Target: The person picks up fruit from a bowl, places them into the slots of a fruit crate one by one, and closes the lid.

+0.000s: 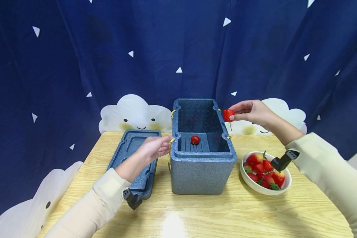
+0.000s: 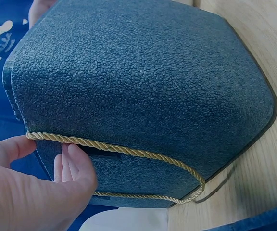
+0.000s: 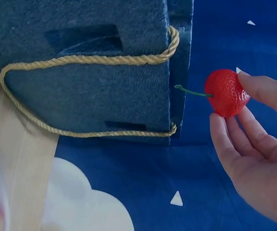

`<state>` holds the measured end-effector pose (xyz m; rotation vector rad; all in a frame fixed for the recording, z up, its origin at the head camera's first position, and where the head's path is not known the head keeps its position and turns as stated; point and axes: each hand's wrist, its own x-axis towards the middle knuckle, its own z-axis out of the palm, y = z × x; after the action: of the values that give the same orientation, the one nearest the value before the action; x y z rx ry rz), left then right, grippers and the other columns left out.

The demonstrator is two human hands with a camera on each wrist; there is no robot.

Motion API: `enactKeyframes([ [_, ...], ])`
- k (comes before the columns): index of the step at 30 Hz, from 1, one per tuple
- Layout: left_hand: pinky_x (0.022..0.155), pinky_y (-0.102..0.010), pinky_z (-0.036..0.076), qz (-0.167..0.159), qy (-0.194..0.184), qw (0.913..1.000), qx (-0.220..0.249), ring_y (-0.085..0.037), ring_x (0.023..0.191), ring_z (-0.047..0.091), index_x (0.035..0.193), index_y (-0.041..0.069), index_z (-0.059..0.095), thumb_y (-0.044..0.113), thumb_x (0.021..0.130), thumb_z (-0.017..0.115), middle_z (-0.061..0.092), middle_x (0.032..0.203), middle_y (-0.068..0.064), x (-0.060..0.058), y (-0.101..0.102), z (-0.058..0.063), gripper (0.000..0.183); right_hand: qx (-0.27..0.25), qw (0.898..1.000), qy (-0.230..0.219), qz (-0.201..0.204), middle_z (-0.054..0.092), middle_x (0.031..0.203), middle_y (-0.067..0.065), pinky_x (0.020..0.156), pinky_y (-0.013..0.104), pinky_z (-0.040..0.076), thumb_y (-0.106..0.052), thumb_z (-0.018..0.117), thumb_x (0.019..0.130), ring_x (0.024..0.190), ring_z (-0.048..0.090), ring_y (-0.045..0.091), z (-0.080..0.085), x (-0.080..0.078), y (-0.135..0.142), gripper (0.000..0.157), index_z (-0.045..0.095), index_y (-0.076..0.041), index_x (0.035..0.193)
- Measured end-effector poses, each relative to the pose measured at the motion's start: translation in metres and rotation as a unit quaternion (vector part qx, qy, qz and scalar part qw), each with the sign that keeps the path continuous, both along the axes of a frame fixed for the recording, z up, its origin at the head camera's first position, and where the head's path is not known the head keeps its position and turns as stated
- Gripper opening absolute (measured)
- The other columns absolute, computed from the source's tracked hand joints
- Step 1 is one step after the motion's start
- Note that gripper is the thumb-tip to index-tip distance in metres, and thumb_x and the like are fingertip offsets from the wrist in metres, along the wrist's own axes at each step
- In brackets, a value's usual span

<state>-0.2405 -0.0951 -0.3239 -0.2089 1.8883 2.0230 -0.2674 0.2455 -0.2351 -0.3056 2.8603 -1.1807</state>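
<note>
My right hand pinches a red strawberry with a thin green stem between thumb and fingertips. It hangs just outside the right rim of a tall blue-grey foam box, near the far end. Inside the open box, another strawberry lies on the ribbed floor. At the box's left side, my left hand touches the wall by the rim. In the left wrist view its fingertips meet the wall beside a gold rope handle. A similar rope loops along the right side.
A white bowl of several strawberries stands right of the box, under the right forearm. The box's lid lies on the wooden table to the left, partly under the left arm. Behind hangs a dark blue curtain.
</note>
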Motion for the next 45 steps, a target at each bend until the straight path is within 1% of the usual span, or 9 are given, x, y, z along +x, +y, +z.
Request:
enactKeyframes([
  [7, 0.097, -0.031, 0.053, 0.000, 0.001, 1.0000, -0.003, -0.005, 0.076, 0.062, 0.127, -0.005, 0.051, 0.013, 0.091, 0.057, 0.063, 0.089, 0.000, 0.000, 0.000, 0.000, 0.042, 0.003, 1.000, -0.002, 0.003, 0.073, 0.104, 0.004, 0.085, 0.021, 0.051, -0.026, 0.073, 0.085, 0.090, 0.066, 0.013, 0.003, -0.006, -0.014, 0.038, 0.065, -0.006, 0.117],
  [13, 0.106, -0.038, 0.048, 0.002, -0.002, 1.0000, -0.002, -0.004, 0.075, 0.061, 0.128, -0.005, 0.050, 0.014, 0.091, 0.056, 0.062, 0.089, 0.000, 0.001, 0.001, 0.001, 0.042, 0.007, 1.000, -0.003, 0.002, 0.072, 0.107, 0.006, 0.087, 0.027, 0.052, -0.026, 0.073, 0.085, 0.093, 0.065, 0.017, 0.007, -0.014, -0.025, 0.037, 0.066, -0.009, 0.117],
  [18, 0.098, -0.032, 0.052, 0.002, -0.004, 1.0000, -0.005, -0.005, 0.076, 0.062, 0.128, -0.005, 0.050, 0.014, 0.091, 0.057, 0.062, 0.089, 0.000, -0.001, 0.001, 0.001, 0.042, -0.006, 1.000, -0.006, 0.005, 0.070, 0.112, 0.008, 0.097, 0.039, 0.051, -0.027, 0.074, 0.084, 0.099, 0.060, 0.022, 0.011, -0.019, -0.034, 0.039, 0.066, -0.009, 0.118],
  [20, 0.099, -0.032, 0.052, 0.001, -0.003, 1.0000, -0.008, -0.006, 0.077, 0.062, 0.128, -0.005, 0.050, 0.014, 0.091, 0.057, 0.062, 0.091, -0.001, -0.001, 0.001, 0.000, 0.042, -0.015, 1.000, -0.007, 0.008, 0.070, 0.112, 0.008, 0.100, 0.044, 0.049, -0.026, 0.074, 0.084, 0.099, 0.060, 0.022, 0.012, -0.021, -0.036, 0.040, 0.066, -0.008, 0.118],
  [23, 0.104, -0.036, 0.049, -0.002, -0.001, 0.9999, -0.012, -0.006, 0.078, 0.062, 0.129, -0.005, 0.050, 0.015, 0.092, 0.057, 0.062, 0.093, -0.002, -0.001, 0.001, 0.000, 0.042, -0.025, 1.000, -0.004, 0.012, 0.071, 0.110, 0.009, 0.104, 0.049, 0.047, -0.023, 0.074, 0.084, 0.097, 0.061, 0.022, 0.014, -0.025, -0.041, 0.038, 0.066, -0.005, 0.117],
  [27, 0.104, -0.036, 0.049, -0.005, 0.002, 0.9999, -0.016, -0.006, 0.078, 0.061, 0.130, -0.005, 0.049, 0.016, 0.092, 0.056, 0.061, 0.095, -0.002, 0.000, 0.001, 0.000, 0.044, -0.029, 0.999, -0.002, 0.017, 0.071, 0.108, 0.010, 0.104, 0.049, 0.046, -0.021, 0.073, 0.085, 0.098, 0.061, 0.025, 0.015, -0.030, -0.046, 0.036, 0.066, -0.004, 0.116],
  [34, 0.104, -0.036, 0.050, -0.001, 0.003, 0.9999, -0.015, -0.006, 0.078, 0.061, 0.130, -0.005, 0.048, 0.015, 0.092, 0.056, 0.061, 0.094, -0.002, -0.001, 0.001, 0.000, 0.044, -0.020, 1.000, -0.007, 0.019, 0.067, 0.116, 0.017, 0.104, 0.053, 0.043, -0.016, 0.071, 0.085, 0.104, 0.055, 0.028, 0.020, -0.041, -0.059, 0.034, 0.066, -0.003, 0.116],
  [38, 0.105, -0.038, 0.049, -0.001, 0.004, 0.9999, -0.011, -0.006, 0.078, 0.062, 0.130, -0.006, 0.049, 0.015, 0.092, 0.057, 0.062, 0.093, -0.002, 0.000, 0.001, 0.000, 0.044, -0.012, 1.000, -0.012, 0.021, 0.066, 0.118, 0.018, 0.106, 0.054, 0.041, -0.018, 0.071, 0.086, 0.106, 0.055, 0.029, 0.025, -0.045, -0.067, 0.034, 0.066, -0.003, 0.117],
  [45, 0.107, -0.039, 0.047, -0.002, 0.001, 0.9999, -0.015, -0.008, 0.081, 0.062, 0.132, -0.005, 0.047, 0.016, 0.093, 0.056, 0.061, 0.102, -0.006, 0.002, 0.001, 0.001, 0.045, 0.009, 1.000, -0.019, 0.020, 0.066, 0.120, 0.018, 0.107, 0.052, 0.043, -0.020, 0.072, 0.086, 0.107, 0.057, 0.029, 0.033, -0.052, -0.086, 0.036, 0.066, -0.004, 0.117],
])
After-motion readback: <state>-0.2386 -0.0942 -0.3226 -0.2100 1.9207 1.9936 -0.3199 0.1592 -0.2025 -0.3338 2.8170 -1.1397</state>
